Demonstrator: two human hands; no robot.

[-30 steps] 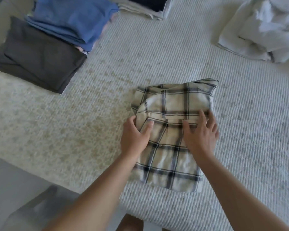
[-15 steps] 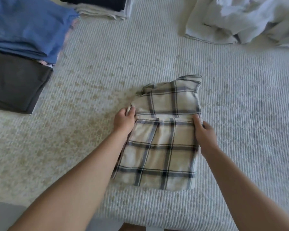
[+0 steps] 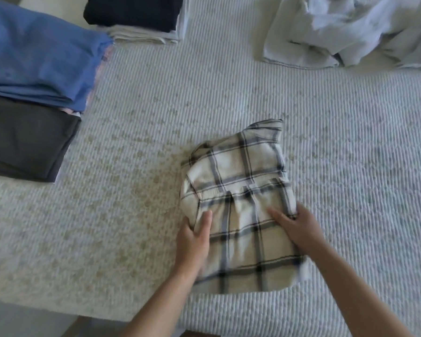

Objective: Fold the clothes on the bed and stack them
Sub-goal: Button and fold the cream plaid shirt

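Head view looks down on the bed (image 3: 229, 93), where the shirt (image 3: 238, 203), a plaid one already folded into a tall rectangle, lies at the near edge, between the two hands. Its long axis runs from 6 o'clock, by the person, to 12 o'clock, with the collar end leaning slightly toward 1.

Left hand (image 3: 192, 242) is at the shirt's 9 o'clock edge, thumb on top and the other fingers tucked out of sight beneath, so it grips that side. Right hand (image 3: 299, 227) is at the 3 o'clock edge, its fingers curled round the bunched side fold while the index finger lies straight across the cloth. Both hands sit at about mid-length of the bundle, equally near it.

Folded stacks lie toward 10 and 11 o'clock: a dark grey piece (image 3: 24, 139), a blue pile (image 3: 39, 54) just behind it, and a navy stack (image 3: 134, 13) farther back. The left hand is on their side. Unfolded pale laundry (image 3: 350, 30) is heaped at 1 o'clock, well apart from the shirt.

Judging by the grip on both long edges, the coming move is a lift and carry toward 10 o'clock, keeping the bundle level so the folds do not slip open.
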